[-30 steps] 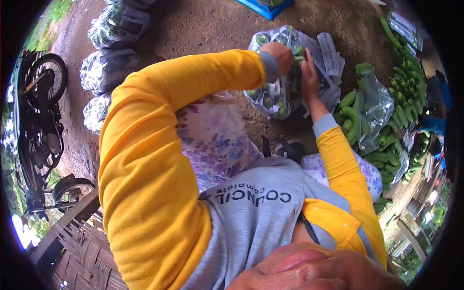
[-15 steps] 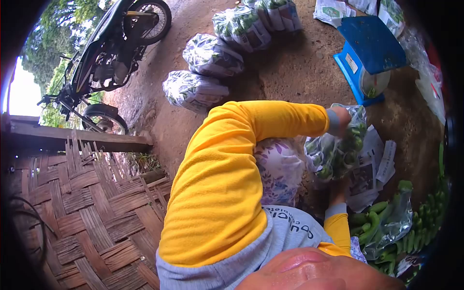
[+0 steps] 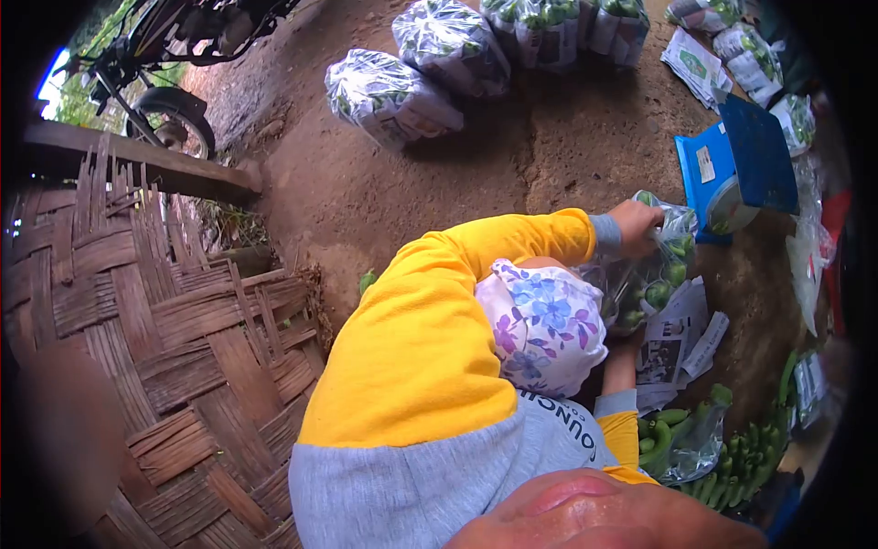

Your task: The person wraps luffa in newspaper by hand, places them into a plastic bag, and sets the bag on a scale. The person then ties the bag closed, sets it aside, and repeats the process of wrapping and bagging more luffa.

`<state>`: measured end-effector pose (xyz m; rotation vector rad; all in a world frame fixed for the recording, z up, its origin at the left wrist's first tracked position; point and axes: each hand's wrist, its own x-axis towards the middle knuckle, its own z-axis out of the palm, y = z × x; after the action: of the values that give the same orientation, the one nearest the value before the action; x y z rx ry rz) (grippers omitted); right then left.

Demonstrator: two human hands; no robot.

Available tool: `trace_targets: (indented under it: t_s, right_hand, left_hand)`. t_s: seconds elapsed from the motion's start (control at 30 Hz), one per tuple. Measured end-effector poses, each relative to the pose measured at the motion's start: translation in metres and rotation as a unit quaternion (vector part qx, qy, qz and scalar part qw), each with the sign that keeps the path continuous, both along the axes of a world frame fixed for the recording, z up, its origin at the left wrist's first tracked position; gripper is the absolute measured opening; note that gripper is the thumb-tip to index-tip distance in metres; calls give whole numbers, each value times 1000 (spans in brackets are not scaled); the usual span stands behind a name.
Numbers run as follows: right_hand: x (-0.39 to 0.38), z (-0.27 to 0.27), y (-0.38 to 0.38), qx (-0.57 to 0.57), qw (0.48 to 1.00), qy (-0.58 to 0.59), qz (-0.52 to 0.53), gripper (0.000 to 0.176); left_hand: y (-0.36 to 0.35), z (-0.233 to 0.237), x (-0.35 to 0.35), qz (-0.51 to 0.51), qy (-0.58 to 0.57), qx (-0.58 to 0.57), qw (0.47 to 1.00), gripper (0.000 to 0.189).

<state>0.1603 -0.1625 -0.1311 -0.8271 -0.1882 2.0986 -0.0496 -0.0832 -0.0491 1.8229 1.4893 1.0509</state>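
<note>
A clear plastic bag (image 3: 654,274) of green vegetables lies tilted in front of my knee. My left hand (image 3: 637,226) is closed on the bag's upper edge. At the bag's lower end is my right hand (image 3: 625,348), its fingers hidden behind the bag and its contents. Printed newspaper sheets (image 3: 681,339) lie beside the bag. My knee, in floral cloth (image 3: 540,320), is close to the bag on the near side.
A blue scale (image 3: 709,178) stands beyond the bag. Several packed bags (image 3: 393,101) line the dirt ground at the top. Loose long green vegetables (image 3: 741,467) lie at lower right, a woven bamboo panel (image 3: 183,393) at left, and a motorcycle (image 3: 169,114) at upper left.
The view has shifted, so the packed bags sit higher and the motorcycle is more cut off. My left hand, blurred before, now shows sharply at the bag's edge. More of my knee shows.
</note>
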Motion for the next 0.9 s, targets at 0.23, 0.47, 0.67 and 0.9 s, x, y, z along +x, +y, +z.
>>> trace_targets:
  t_s: [0.23, 0.47, 0.67, 0.9]
  right_hand:
    - [-63, -40, 66, 81, 933, -275, 219, 50]
    - [-34, -49, 167, 414, 681, -540, 270, 53]
    - [139, -36, 204, 101, 826, -515, 205, 66]
    - [294, -40, 245, 79, 706, -656, 257, 62]
  left_hand:
    - [-79, 111, -94, 153, -44, 96, 983, 25]
    - [-201, 172, -180, 373, -57, 221, 899, 15]
    - [-301, 203, -233, 547, -73, 140, 822, 18]
    - [-386, 145, -299, 591, -53, 72, 802, 19]
